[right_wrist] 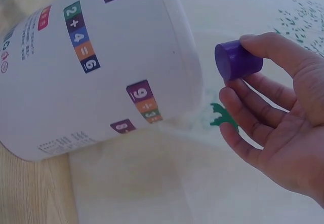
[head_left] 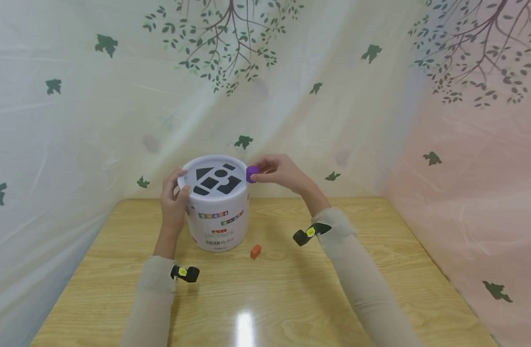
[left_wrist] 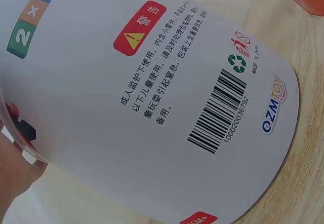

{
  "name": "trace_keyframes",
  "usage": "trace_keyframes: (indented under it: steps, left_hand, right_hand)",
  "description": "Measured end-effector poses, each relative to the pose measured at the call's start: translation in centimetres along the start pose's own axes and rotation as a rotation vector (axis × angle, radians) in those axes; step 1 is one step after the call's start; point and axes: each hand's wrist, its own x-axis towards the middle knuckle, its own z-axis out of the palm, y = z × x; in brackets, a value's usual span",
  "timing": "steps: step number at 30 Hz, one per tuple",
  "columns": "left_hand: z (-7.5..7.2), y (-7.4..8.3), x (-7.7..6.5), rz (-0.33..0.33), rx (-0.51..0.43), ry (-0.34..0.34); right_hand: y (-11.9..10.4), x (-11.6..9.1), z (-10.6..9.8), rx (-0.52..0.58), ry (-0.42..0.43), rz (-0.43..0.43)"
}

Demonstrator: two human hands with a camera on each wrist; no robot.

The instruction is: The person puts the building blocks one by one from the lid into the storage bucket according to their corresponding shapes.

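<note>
A white bucket (head_left: 218,217) stands on the table, its lid (head_left: 188,179) cut with dark openings of several shapes. My left hand (head_left: 173,202) grips the bucket at the left of its rim. In the left wrist view, part of that hand (left_wrist: 17,171) shows against the rim, below the printed side. Beside the right edge of the lid, my right hand (head_left: 280,171) pinches a purple cylinder block (head_left: 252,174) between thumb and fingers. Seen in the right wrist view, the cylinder (right_wrist: 238,60) is apart from the bucket, its flat round end towards it.
An orange block (head_left: 255,251) lies on the wooden table (head_left: 287,299), just right of the bucket's base. A curtain (head_left: 291,115) printed with leaves and branches hangs behind the table and along its sides. Both wrists wear small black cameras.
</note>
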Motion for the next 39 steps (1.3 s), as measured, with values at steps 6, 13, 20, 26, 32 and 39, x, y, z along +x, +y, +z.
trace_keyframes:
  steps: [6,13,20,26,32,39]
  left_hand:
    - [-0.1,-0.1,0.0,0.005,0.000,-0.003]
    - [0.0,0.0,-0.1,0.008,-0.013,-0.004]
    - [0.3,2.1,-0.6,-0.033,-0.006,-0.009]
    - [0.4,2.8,-0.9,-0.047,-0.018,-0.010]
    - [0.1,0.3,-0.2,-0.027,-0.019,-0.005]
    - [0.1,0.1,-0.2,-0.016,-0.017,-0.003]
  right_hand:
    - [-0.9,1.2,1.2,0.027,-0.004,-0.041]
    - [-1.4,2.8,1.9,0.035,-0.004,-0.087]
    - [-1.5,4.1,2.5,0.057,0.014,-0.090]
    - [-1.2,4.9,3.1,0.062,0.007,-0.080]
    - [-1.0,5.8,3.8,0.050,-0.003,-0.054]
    - [-0.8,6.3,4.5,0.006,0.022,-0.046]
